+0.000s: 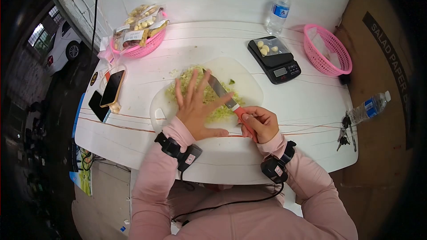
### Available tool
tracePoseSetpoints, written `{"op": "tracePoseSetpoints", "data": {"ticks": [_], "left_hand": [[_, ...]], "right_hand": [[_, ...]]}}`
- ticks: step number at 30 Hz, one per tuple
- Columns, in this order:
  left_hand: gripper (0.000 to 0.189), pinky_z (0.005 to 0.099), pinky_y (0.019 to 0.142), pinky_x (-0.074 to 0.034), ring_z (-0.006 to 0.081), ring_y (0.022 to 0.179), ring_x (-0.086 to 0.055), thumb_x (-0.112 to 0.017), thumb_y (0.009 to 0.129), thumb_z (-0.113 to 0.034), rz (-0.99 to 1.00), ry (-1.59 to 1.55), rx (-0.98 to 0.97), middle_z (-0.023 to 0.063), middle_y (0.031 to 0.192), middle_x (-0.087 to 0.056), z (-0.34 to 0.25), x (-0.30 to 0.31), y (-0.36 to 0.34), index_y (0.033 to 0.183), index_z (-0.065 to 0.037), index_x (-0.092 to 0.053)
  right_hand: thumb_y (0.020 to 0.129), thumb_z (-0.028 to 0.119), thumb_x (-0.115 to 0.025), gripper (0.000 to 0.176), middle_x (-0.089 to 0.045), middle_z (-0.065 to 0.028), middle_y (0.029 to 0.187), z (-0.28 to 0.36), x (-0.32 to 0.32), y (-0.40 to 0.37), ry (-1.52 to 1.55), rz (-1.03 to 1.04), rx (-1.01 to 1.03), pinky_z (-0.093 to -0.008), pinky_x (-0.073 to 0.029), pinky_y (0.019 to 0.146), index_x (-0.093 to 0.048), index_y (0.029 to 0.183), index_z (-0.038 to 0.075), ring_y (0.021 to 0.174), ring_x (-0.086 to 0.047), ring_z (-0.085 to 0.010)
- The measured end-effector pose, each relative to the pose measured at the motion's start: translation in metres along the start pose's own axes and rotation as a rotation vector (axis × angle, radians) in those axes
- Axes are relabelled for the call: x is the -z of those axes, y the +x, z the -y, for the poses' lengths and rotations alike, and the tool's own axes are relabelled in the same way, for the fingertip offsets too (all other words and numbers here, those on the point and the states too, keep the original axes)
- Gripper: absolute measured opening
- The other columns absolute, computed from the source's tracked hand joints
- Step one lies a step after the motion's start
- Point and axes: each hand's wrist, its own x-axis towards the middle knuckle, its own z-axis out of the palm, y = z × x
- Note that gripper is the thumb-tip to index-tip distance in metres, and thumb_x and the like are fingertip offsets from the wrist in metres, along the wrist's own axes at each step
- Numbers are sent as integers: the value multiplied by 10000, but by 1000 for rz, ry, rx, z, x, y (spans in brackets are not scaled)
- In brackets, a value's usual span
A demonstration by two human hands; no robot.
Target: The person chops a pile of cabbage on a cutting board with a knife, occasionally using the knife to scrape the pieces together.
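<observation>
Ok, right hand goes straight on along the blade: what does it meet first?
Likely the left hand: its spread index finger lies across the line of the knife, just ahead of the handle. One view, so whether it touches the blade or hovers over it is unclear.

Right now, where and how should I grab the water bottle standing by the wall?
I'd wrap around the upright water bottle at its blue label, coming from the left: its body is round, the wall is behind and the digital scale sits in front.
</observation>
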Motion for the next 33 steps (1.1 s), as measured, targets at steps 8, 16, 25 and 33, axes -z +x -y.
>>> {"op": "tracePoseSetpoints", "data": {"ticks": [8,16,25,33], "left_hand": [[800,694,1096,73,409,1495,-10,-517,803,-771,4,188,207,192,1621,-98,15,-9,-3,1482,-360,-410],[824,636,1112,90,375,1492,-82,-300,925,-738,-203,99,407,190,1609,-160,34,-12,-6,1525,-175,-345],[829,628,1129,34,398,1477,-122,-383,894,-742,-287,-92,169,212,1589,-190,27,-6,-3,1507,-184,-381],[747,693,1102,47,484,1472,-25,-626,725,-753,-78,-167,-136,246,1600,-98,-10,-4,0,1382,-407,-541]], "right_hand": [[956,86,-613,226,-669,-89,836,-3,1,2,-6,48,-33,-219,-437,481,-628,1137,-49,549,-577,-103],[977,88,-578,241,-656,-97,845,10,-4,-4,-27,34,-109,-241,-450,480,-583,1185,-33,535,-567,-106],[907,7,-635,266,-628,-111,1012,10,-9,-9,-722,-146,571,-232,-464,604,-538,1154,5,714,-616,-138],[824,-28,-678,323,-598,-126,969,16,-11,-6,-957,-160,674,-299,-493,602,-571,1121,40,697,-625,-263]]}}
